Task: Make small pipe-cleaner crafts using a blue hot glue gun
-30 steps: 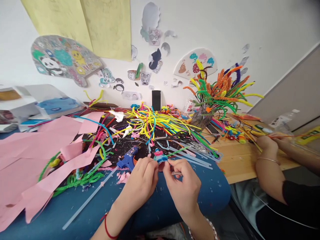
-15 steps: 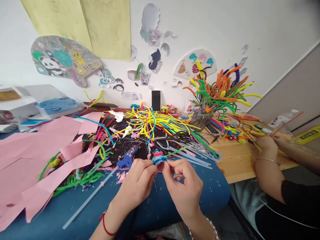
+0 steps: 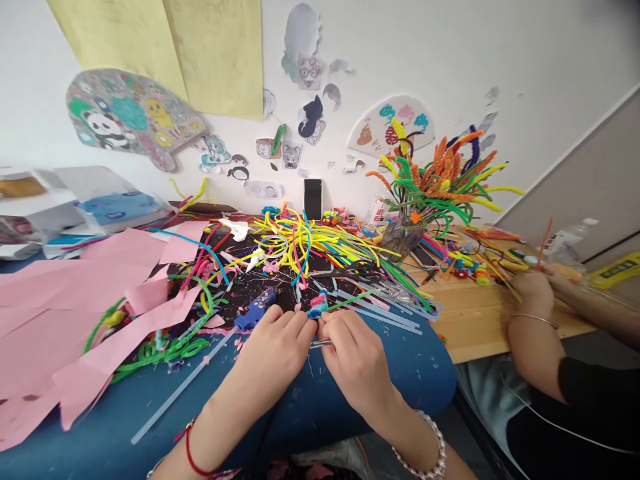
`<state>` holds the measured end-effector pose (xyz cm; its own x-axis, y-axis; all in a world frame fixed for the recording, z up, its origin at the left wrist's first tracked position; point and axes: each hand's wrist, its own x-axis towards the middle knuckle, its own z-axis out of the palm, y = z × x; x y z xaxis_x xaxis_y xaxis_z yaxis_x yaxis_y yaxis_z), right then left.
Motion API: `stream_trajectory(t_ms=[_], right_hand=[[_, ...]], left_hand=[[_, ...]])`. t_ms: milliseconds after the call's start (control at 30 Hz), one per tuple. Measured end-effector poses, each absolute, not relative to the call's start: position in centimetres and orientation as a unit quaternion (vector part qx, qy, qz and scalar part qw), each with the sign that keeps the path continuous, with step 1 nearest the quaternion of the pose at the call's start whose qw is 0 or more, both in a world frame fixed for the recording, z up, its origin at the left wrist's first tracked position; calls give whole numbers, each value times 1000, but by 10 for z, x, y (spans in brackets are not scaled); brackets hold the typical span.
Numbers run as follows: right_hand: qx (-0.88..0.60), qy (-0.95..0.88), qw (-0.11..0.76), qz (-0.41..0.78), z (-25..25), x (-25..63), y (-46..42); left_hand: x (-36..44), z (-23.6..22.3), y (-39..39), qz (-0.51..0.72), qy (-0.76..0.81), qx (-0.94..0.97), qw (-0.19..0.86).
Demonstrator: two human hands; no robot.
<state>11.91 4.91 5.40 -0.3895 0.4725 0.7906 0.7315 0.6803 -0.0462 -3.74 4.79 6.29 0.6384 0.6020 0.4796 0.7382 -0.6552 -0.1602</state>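
Note:
Close together above the blue cover, both my hands are closed at a small blue-and-pink pipe-cleaner piece point(image 3: 318, 303). My left hand point(image 3: 277, 347) pinches its lower left side. Opposite it, my right hand point(image 3: 354, 353) pinches the lower right side, and a thin metallic thing point(image 3: 321, 344) sticks out from under those fingers; its kind I cannot make out. My fingers hide the bottom of the piece. A blue glue gun point(image 3: 257, 309) lies just beyond my left hand, with a long translucent glue stick point(image 3: 183, 390) in line behind it.
Yellow pipe cleaners point(image 3: 295, 240) are heaped beyond my hands, near black scissors point(image 3: 357, 272). Pink paper point(image 3: 120, 267) covers the left side. At right stand a vase point(image 3: 404, 232) of pipe-cleaner stems and a plastic bottle point(image 3: 573, 237). A co-worker's hands point(image 3: 535, 287) hold an orange stem.
My hands have turned with knuckles up and drawn closer together around the piece, which has tilted. The metallic thing now points left between my hands. The co-worker's orange stem is more upright.

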Motion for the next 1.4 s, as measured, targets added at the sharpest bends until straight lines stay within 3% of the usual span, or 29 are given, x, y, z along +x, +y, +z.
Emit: stream_trajectory(t_ms=[167,367,633,800,1167,1400], right_hand=[[-385,-815,413,-128,50,122,49],[-424,-759,492,-51,54,127,50],[-392,-786,474,-62,52,124,52],[-397,-787,471,-45,53,126,53],[-444,-693,507,256,61,135,45],[-394,-586,540,458,50,132,39]], left_hand=[[-41,59,51,-221,-362,-898,117],[-50,45,52,-324,-281,-891,150],[-48,53,54,-218,-323,-910,139],[-50,48,52,-273,-290,-901,174],[-48,44,37,-435,-190,-850,228],[-49,52,19,-435,-187,-844,252]])
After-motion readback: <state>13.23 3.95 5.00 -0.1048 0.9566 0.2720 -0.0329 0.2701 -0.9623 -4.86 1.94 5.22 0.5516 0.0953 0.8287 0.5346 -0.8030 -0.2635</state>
